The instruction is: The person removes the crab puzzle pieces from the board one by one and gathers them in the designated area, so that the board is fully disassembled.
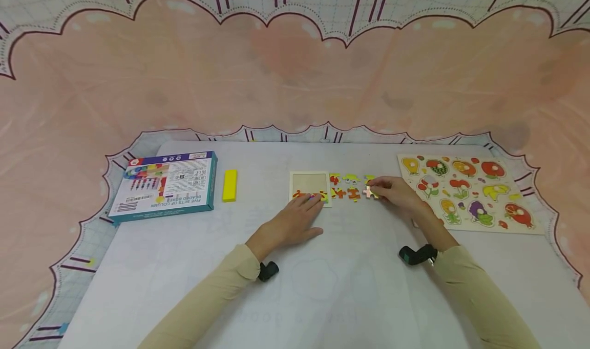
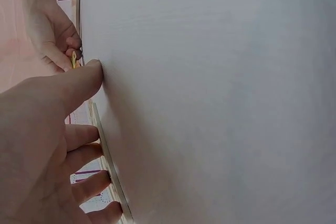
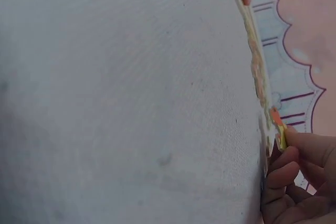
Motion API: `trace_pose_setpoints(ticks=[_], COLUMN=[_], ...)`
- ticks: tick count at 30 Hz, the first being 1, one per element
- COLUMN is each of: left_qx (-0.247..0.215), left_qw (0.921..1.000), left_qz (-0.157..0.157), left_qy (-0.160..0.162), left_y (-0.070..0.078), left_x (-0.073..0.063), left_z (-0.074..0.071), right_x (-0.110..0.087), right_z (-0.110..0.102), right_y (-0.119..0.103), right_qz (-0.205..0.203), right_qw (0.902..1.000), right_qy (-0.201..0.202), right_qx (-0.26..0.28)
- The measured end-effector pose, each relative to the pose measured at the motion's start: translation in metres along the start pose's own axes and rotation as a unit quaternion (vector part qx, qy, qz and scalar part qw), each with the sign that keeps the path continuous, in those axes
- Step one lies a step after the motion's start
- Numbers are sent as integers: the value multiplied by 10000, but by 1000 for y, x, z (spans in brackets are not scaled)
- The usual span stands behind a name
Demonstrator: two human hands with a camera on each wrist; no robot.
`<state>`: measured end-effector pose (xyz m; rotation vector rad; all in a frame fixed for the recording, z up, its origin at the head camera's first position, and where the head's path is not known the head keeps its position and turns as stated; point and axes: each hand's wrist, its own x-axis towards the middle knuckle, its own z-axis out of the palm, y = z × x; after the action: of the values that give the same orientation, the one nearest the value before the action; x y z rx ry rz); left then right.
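A small square puzzle board (image 1: 309,179) with a pale rim has colourful pieces along its near side. My left hand (image 1: 295,220) rests its fingertips on that near side, fingers extended and thumb apart; in the left wrist view the fingers (image 2: 86,186) touch the board's edge. To the right of the board lie several loose jigsaw pieces (image 1: 353,193) in two rows. At the right end of these rows my right hand (image 1: 397,193) pinches a puzzle piece (image 3: 282,136) between thumb and finger, tilted up in the right wrist view. Its picture cannot be made out.
A yellow block (image 1: 229,186) lies left of the board. Further left is a flat teal-edged box (image 1: 166,188) of beaded toys. A fruit puzzle board (image 1: 470,193) lies on the right, close to my right forearm. All rest on a white tabletop (image 1: 341,287).
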<state>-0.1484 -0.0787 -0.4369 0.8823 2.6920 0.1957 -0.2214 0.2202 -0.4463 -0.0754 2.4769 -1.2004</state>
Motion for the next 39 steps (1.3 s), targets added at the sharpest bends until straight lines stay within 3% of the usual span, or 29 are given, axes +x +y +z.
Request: trace_pose_setpoints(ticks=[11,18,39], left_qx=[9,-59,53], left_qw=[10000,9999,9998], left_qz=[72,48,88], left_qy=[42,68,155], left_y=[-1,-1,0], left_x=[1,1,0], left_z=[-1,0,1], right_x=[2,-1,0], right_z=[11,16,16], right_y=[-1,-7,-5], right_qz=[-505,-624,-974], right_qw=[9940,9879,9860], right_qy=[479,694,578], right_qx=[-847,-1242,-1227])
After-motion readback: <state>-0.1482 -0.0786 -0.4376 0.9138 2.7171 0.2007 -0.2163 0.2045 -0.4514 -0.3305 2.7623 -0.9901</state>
